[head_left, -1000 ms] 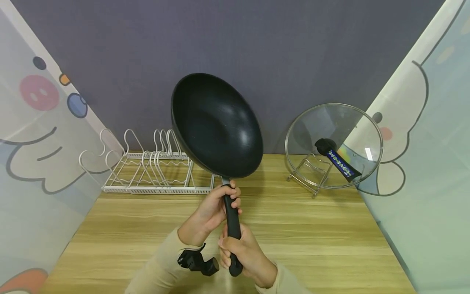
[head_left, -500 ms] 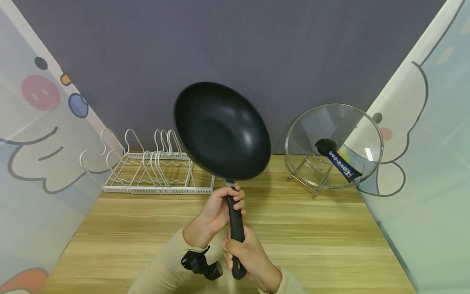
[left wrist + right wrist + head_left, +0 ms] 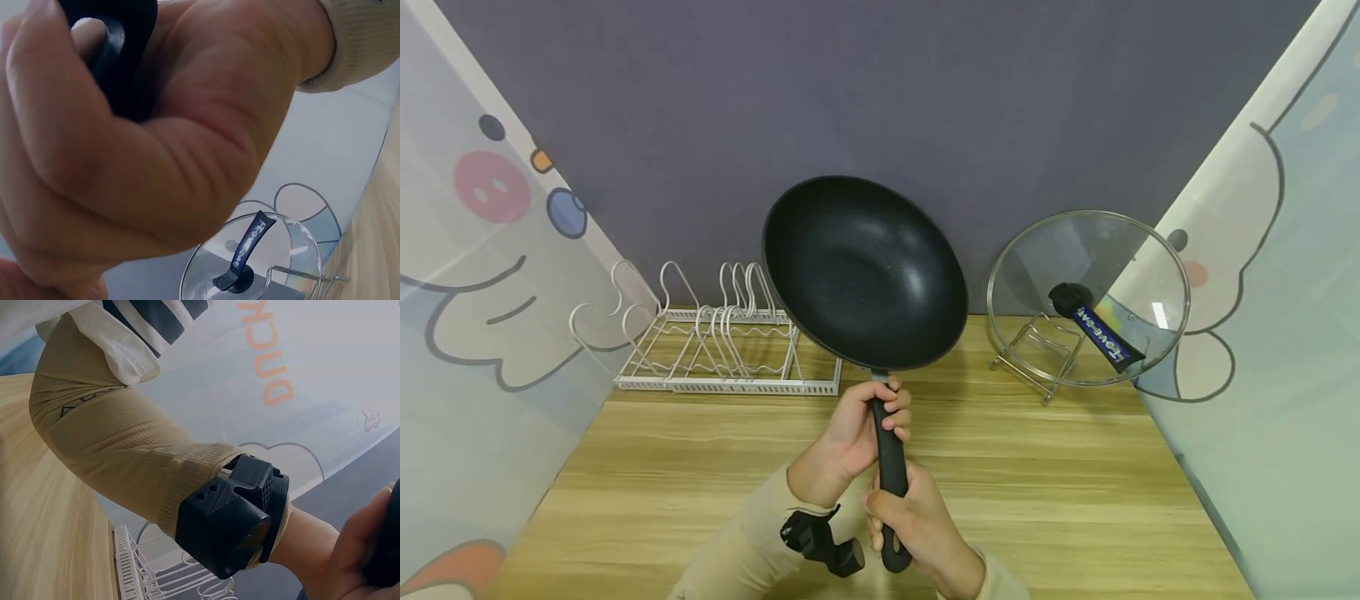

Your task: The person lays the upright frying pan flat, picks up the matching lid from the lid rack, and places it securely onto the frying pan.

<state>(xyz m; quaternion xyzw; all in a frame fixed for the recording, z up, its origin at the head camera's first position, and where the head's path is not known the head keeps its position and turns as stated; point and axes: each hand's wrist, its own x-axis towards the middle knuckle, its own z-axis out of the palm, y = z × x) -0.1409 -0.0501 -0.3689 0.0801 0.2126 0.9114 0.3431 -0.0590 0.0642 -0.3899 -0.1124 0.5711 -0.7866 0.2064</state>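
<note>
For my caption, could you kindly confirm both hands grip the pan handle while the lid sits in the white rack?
Almost: the lid is on the small metal stand, as the head view shows; left hand and right hand grip the pan handle.

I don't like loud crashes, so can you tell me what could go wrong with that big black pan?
The left hand and right hand both grip only the handle, so the wide pan might twist or tip. Its edge overlaps the white rack in the head view, so it could bump it. Swung right, it might knock the glass lid off its wire stand.
</note>
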